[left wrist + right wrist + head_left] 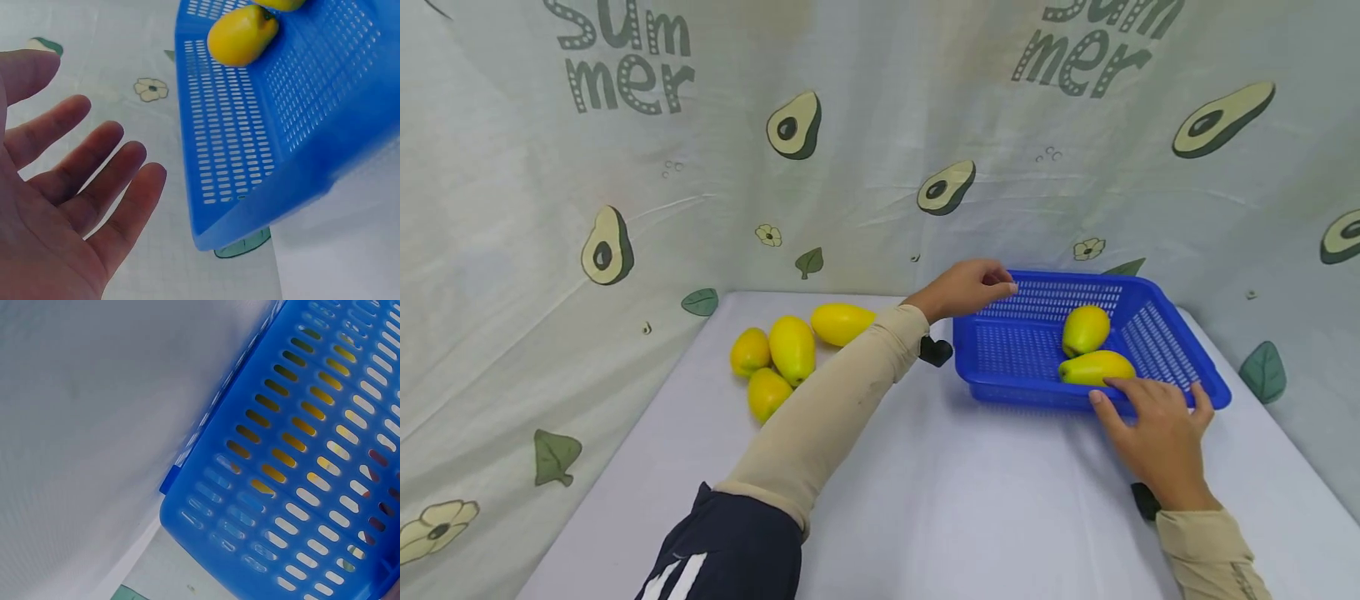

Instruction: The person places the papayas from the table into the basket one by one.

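A blue plastic basket (1000, 385) with slotted walls stands on the right of the table, holding two yellow-green mangoes (1086, 331). My right hand (1161, 433) grips its near rim towards the right corner. Through the slots in the right wrist view, parts of the fingers show behind the basket wall (206, 469). At the basket's far left corner is my left hand (967, 287), holding nothing. In the left wrist view its loosely bent fingers (134, 194) are spread and apart from the basket. Several yellow mangoes (792, 348) lie together on the left of the table, beside my left forearm.
A white cloth covers the table (925, 500). Behind it hangs a pale curtain (865, 100) printed with avocados, leaves and lettering, close to the basket's far side. My left sleeve (827, 433) crosses the middle and partly hides the loose mangoes.
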Action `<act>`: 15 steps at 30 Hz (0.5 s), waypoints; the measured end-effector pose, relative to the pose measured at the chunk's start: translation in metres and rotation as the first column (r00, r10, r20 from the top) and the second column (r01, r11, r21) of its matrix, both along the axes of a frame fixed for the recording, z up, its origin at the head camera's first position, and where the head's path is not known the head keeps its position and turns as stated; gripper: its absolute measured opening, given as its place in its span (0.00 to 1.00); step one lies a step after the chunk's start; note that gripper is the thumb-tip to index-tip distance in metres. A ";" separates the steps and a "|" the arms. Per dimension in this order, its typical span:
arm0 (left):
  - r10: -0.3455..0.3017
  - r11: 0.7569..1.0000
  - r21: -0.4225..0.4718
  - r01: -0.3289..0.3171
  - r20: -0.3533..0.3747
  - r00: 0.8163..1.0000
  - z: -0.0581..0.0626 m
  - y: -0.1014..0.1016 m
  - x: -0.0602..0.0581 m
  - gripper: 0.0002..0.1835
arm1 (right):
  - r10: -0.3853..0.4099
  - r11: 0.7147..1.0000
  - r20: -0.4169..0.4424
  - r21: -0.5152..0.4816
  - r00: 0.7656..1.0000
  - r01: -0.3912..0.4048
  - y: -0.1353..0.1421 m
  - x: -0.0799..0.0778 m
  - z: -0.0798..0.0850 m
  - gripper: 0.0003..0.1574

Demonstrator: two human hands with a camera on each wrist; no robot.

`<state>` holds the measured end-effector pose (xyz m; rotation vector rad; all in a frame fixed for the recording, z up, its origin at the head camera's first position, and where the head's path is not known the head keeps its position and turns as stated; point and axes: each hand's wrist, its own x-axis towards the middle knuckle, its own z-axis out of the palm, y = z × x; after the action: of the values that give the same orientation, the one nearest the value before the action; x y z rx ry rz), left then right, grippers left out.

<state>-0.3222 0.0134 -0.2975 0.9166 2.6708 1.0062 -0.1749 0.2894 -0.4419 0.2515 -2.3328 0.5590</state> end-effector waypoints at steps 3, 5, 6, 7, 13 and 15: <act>-0.015 1.000 0.028 0.014 0.011 1.000 -0.003 -0.008 0.002 0.19 | 0.001 1.000 -0.006 0.003 1.000 0.000 -0.001 0.001 0.001 0.26; -0.024 0.999 0.043 0.024 -0.008 1.000 -0.006 -0.012 0.004 0.18 | -0.002 1.000 -0.001 0.002 1.000 0.002 -0.001 0.001 0.000 0.26; -0.027 0.998 0.048 0.028 -0.013 1.000 -0.007 -0.015 0.004 0.18 | -0.004 1.000 -0.001 0.003 1.000 0.004 0.000 0.000 0.000 0.26; -0.027 0.998 0.052 0.028 -0.019 0.999 -0.009 -0.017 0.005 0.18 | -0.006 1.000 0.002 0.002 1.000 0.006 0.000 0.000 0.000 0.26; -0.002 1.000 0.007 0.003 -0.019 1.000 -0.017 -0.030 0.008 0.18 | -0.005 1.000 0.006 -0.001 1.000 0.005 -0.001 0.000 -0.001 0.26; 0.002 1.000 -0.011 -0.002 -0.017 1.000 -0.019 -0.036 0.010 0.18 | -0.002 1.000 0.007 -0.003 1.000 0.002 -0.002 -0.001 -0.001 0.26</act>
<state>-0.3121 -0.0224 -0.3162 0.9251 2.6886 0.9881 -0.1758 0.2878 -0.4434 0.2465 -2.3382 0.5629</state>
